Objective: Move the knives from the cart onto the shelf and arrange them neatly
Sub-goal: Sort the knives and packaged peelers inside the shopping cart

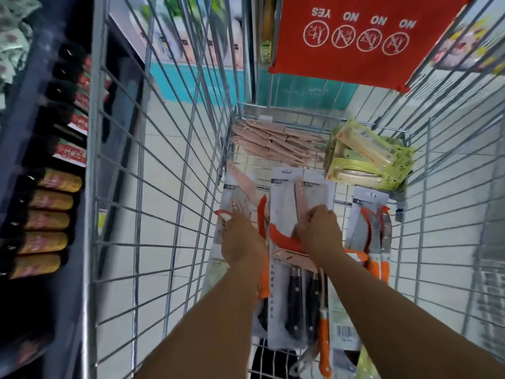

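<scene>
Inside the wire cart, a pink sheathed knife is being gripped by the right hand, another pink knife by the left hand. Carded cleavers are lying beneath, pink knives and yellow-green packs beyond, bottles being shelved leftward.

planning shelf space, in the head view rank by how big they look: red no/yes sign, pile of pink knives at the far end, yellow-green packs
1. red sign
2. pile of pink knives and yellow-green packs: look alike in size, not ranked

The sign hangs nearer the camera, so true size is unsure.
</scene>
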`<state>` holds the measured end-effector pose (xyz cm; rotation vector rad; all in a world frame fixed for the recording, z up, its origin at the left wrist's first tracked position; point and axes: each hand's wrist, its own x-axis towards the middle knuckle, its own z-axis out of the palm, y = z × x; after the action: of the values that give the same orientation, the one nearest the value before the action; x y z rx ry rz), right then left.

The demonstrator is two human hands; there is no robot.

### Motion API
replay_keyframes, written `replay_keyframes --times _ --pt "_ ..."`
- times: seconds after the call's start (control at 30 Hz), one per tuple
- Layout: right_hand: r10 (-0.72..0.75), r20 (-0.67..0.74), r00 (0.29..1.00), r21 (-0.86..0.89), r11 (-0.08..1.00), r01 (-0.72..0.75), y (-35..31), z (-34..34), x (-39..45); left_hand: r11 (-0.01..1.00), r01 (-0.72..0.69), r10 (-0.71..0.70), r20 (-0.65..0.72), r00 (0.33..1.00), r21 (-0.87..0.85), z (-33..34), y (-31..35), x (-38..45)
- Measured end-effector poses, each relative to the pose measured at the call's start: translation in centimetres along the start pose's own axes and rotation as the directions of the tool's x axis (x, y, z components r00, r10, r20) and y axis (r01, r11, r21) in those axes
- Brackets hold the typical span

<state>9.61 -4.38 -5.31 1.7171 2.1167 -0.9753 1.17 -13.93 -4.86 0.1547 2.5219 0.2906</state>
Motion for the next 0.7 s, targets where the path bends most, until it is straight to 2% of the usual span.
replay_keyframes --times 0.13,0.23,0.3,0.47,0.6,0.7 --pt "-0.005 0.046 0.999 0.000 1.000 0.005 0.2 -0.1 0.3 0.993 0.065 -0.065 0.009 0.998 -0.095 -0.8 0.1 0.9" --pt "-0.020 0.059 0.998 -0.005 1.000 0.021 0.2 0.1 0.5 0.977 -0.049 0.043 -0.034 0.998 -0.208 -1.8 0.6 1.1" --pt "-0.031 0.064 0.997 0.002 1.000 0.031 0.3 0.2 0.8 0.961 -0.079 0.064 -0.064 0.996 -0.267 -2.5 1.2 1.5" --pt "-0.055 0.031 0.998 0.018 0.998 0.055 0.7 -0.4 1.9 0.945 -0.001 0.004 0.008 1.000 -0.327 -3.4 2.6 3.5" --pt "-0.248 -0.033 0.968 0.115 0.961 0.250 -1.4 -1.7 2.3 0.889 -0.015 0.039 0.042 0.998 -0.457 -3.5 4.2 3.9" --pt "-0.434 -0.165 0.885 0.046 0.893 0.447 -4.4 -3.2 3.4 0.758 0.089 -0.023 0.109 0.994 -0.647 -3.5 5.6 4.6"
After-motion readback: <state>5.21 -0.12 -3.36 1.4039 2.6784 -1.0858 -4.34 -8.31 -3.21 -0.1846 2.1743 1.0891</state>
